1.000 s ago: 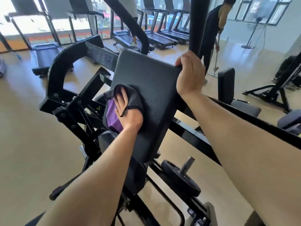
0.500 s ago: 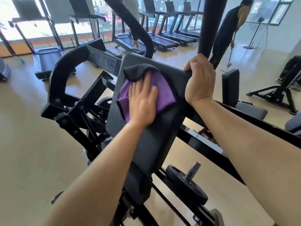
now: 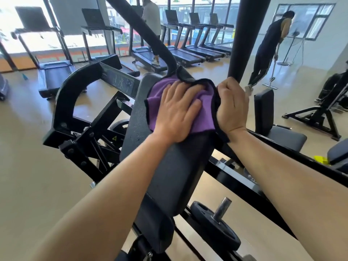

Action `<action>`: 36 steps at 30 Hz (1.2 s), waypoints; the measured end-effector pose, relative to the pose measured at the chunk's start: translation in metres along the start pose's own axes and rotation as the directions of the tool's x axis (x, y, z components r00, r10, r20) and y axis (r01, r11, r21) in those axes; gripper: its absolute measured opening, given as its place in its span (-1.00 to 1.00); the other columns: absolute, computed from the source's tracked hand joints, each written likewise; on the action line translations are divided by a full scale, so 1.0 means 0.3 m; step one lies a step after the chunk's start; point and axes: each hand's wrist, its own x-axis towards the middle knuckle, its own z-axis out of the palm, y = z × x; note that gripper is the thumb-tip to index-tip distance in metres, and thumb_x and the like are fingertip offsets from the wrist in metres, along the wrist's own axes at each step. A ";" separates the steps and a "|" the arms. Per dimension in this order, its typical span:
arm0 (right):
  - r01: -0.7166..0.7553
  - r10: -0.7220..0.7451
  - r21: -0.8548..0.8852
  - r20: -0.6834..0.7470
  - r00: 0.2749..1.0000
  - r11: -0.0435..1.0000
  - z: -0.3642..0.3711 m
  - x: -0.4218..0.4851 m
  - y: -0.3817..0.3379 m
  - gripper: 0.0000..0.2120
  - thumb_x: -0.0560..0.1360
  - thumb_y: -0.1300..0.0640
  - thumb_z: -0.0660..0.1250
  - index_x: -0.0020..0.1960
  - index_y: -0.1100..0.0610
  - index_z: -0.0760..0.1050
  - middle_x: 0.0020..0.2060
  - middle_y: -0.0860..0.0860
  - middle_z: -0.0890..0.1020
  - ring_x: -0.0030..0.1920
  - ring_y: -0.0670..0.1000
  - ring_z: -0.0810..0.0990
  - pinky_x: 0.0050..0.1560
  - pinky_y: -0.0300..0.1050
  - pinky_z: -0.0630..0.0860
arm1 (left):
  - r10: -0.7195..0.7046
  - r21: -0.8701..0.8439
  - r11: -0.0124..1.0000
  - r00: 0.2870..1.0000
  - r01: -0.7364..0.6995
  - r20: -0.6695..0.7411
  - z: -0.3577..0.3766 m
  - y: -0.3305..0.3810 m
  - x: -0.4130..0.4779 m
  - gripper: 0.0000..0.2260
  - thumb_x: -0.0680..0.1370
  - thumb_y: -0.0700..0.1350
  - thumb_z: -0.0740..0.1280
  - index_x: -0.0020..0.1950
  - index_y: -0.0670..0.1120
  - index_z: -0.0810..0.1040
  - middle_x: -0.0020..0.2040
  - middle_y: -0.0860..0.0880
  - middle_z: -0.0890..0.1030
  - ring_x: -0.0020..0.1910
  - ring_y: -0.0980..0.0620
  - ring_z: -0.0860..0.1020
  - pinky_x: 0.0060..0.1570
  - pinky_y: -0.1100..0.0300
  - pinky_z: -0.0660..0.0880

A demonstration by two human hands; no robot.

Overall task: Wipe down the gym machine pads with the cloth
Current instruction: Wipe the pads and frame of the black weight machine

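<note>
Head view looks down both bare forearms at a tilted back pad [image 3: 165, 166] of a black steel gym machine [image 3: 75, 113]. At about twelve o'clock from the pad's middle, the left hand [image 3: 177, 113] lies flat, fingers spread wide, palm pressing a purple cloth [image 3: 205, 121] against the upper part of the pad; a flat open palm spreads pressure over more fabric, which suits wiping. At about two o'clock the right hand [image 3: 232, 108] is curled closed over the pad's top right corner, likely bracing the pad so it does not rock under the push; its knuckles touch the cloth's edge. The cloth looks like soft microfibre, purple with a dark stitched border, bunched into folds under the fingers, one dark corner flipped up over the pad's top rim. The pad is a long rounded rectangle of dark grey vinyl with a fine pebbled grain and a faint sheen toward its left side, possibly damp. At five o'clock, below the pad, a round black weight plate [image 3: 214, 225] sits on a short metal peg. My judgement: the upper pad is being covered; the lower stretch is not yet done.
</note>
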 end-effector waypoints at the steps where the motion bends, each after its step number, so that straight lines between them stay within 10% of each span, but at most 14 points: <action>1: -0.008 0.008 0.012 -0.011 1.000 1.000 0.002 -0.003 0.000 -0.80 0.52 0.14 0.12 -0.25 0.17 0.38 -0.34 -0.08 0.50 -0.22 0.05 0.45 -0.18 -0.15 0.35 | -0.003 0.023 1.000 1.000 0.004 -0.012 -0.004 -0.045 0.038 -0.63 0.64 0.01 0.03 0.23 -0.07 0.56 0.17 -0.07 0.57 0.19 -0.14 0.48 0.27 -0.10 0.33; 5: -0.029 0.029 0.040 -0.009 1.000 0.999 0.004 -0.017 -0.003 -0.80 0.50 0.18 0.14 -0.21 0.26 0.44 -0.27 0.11 0.57 -0.19 0.11 0.51 -0.14 -0.01 0.40 | -0.247 0.003 0.969 0.968 0.247 -0.034 -0.003 -0.221 0.149 -0.63 0.61 -0.01 0.06 -0.01 -0.12 0.63 0.01 -0.14 0.62 0.05 -0.18 0.52 0.13 -0.07 0.35; 11: -0.045 0.046 0.034 -0.015 0.999 0.998 0.002 -0.026 -0.020 -0.78 0.51 0.19 0.12 -0.21 0.28 0.44 -0.27 0.11 0.57 -0.21 0.08 0.50 -0.17 -0.05 0.39 | -0.692 -0.212 0.695 0.719 0.687 0.062 -0.019 -0.301 0.211 -0.74 0.61 0.02 0.07 -0.02 0.04 0.56 0.19 -0.10 0.53 0.21 -0.13 0.46 0.12 0.00 0.34; 18: -0.028 0.028 0.023 -0.029 0.999 0.999 0.003 -0.034 -0.029 -0.74 0.54 0.15 0.08 -0.21 0.27 0.43 -0.29 0.05 0.53 -0.21 0.07 0.48 -0.12 0.04 0.41 | -0.526 -0.087 0.845 0.849 0.528 0.055 0.024 -0.018 0.052 -0.65 0.67 0.06 -0.01 0.39 0.15 0.39 0.60 0.08 0.16 0.63 -0.04 -0.11 0.56 -0.15 -0.17; 28: 0.036 -0.036 -0.200 0.005 0.999 0.979 -0.014 -0.048 -0.068 -0.74 0.57 0.10 0.13 0.14 0.16 0.50 0.02 0.05 0.60 0.03 0.05 0.55 0.12 0.04 0.51 | -0.320 -0.138 0.936 0.946 0.325 0.057 0.036 0.190 -0.146 -0.50 0.64 0.06 -0.03 0.61 0.14 0.08 0.65 0.09 -0.01 0.62 0.11 -0.14 0.57 0.00 -0.16; 32: 0.502 -0.396 -0.523 0.310 0.865 0.689 0.005 -0.066 -0.147 -0.66 0.54 0.09 0.19 0.24 0.15 0.55 0.15 0.12 0.61 0.10 0.17 0.57 0.12 0.13 0.49 | -0.370 -0.117 0.919 0.926 0.377 0.076 0.042 0.070 -0.103 -0.50 0.67 0.08 -0.01 0.62 0.15 -0.01 0.65 0.11 -0.11 0.61 0.11 -0.19 0.58 -0.04 -0.16; 36: 0.557 -0.198 -0.719 0.526 0.827 0.416 0.127 -0.081 -0.204 -0.45 0.57 -0.03 0.14 0.51 0.16 0.33 0.28 0.21 0.57 0.15 0.26 0.59 0.09 0.18 0.48 | -0.386 -0.043 0.920 0.920 0.390 0.069 0.054 -0.097 -0.072 -0.42 0.67 0.03 0.12 0.62 0.14 -0.11 0.65 0.09 -0.15 0.62 0.08 -0.19 0.58 -0.06 -0.13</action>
